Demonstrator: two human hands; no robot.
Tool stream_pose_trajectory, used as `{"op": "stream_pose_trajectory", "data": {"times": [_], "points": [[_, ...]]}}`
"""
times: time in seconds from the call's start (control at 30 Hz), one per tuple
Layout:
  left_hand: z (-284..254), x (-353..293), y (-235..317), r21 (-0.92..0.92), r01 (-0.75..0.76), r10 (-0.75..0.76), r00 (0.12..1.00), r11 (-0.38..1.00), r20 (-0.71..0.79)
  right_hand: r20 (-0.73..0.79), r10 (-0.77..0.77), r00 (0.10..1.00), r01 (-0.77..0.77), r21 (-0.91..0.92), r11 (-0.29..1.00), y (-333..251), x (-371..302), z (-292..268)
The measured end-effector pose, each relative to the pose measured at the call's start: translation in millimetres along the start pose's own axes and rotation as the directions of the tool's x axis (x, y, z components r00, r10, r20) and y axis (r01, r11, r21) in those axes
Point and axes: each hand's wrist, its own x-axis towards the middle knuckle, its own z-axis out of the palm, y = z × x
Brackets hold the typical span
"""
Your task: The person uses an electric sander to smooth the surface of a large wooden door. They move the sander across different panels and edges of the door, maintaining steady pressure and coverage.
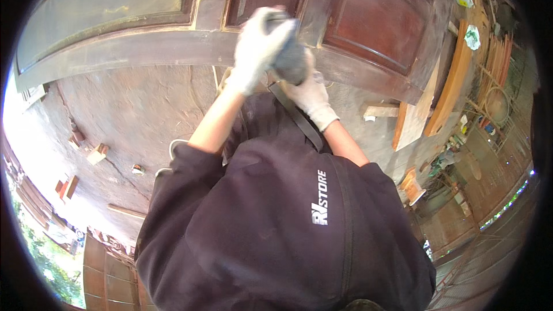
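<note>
A large dark reddish-brown panelled wooden door [167, 49] stretches across the far side in front of me. Both my hands wear whitish gloves and are wrapped round a dark handheld power tool [291, 63] at the door's near edge. My left hand [253, 52] grips its upper part, with the fingers curled over it. Lower down and to the right, my right hand [311, 98] is closed round the near end. Motion smears the tool, so its exact kind is unclear, and its working face is hidden. A dark strap or hose [296, 118] runs from beneath it toward my body.
Long wooden boards [448, 89] stand at the right beside the door. White and yellow bottles [464, 0] and a crumpled green-and-white item [472, 37] lie farther right. On the concrete floor at left are wood blocks [98, 154], a small can [137, 169] and a wooden strip [125, 212].
</note>
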Motion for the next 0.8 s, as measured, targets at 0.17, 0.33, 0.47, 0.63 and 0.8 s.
{"op": "stream_pose_trajectory", "data": {"times": [0.17, 0.33, 0.47, 0.63, 0.8], "points": [[-56, -23, -38, -0.263, 0.051, -0.147, 0.922, 0.964, -0.358, 0.346, -0.105, 0.932, 0.237, -0.365, 0.9, -58, 35, 16], [-83, -55, -64, -0.233, 0.048, -0.176, 0.807, 0.971, -0.564, 0.368, -0.444, 0.817, 0.569, -0.38, 0.73, -65, 21, 17], [-14, -77, -39, -0.006, 0.279, -0.219, 0.74, 0.96, -0.636, 0.298, -0.664, 0.686, 0.727, -0.326, 0.605, -36, 1, -38], [111, -83, 33, -0.031, 0.231, -0.217, 0.846, 0.972, -0.488, 0.276, -0.532, 0.801, 0.588, -0.533, 0.608, 13, -24, -94], [171, -107, 35, -0.044, 0.212, -0.216, 0.965, 0.976, -0.147, 0.224, -0.543, 0.809, 0.542, -0.642, 0.542, 69, -29, -126]]}}
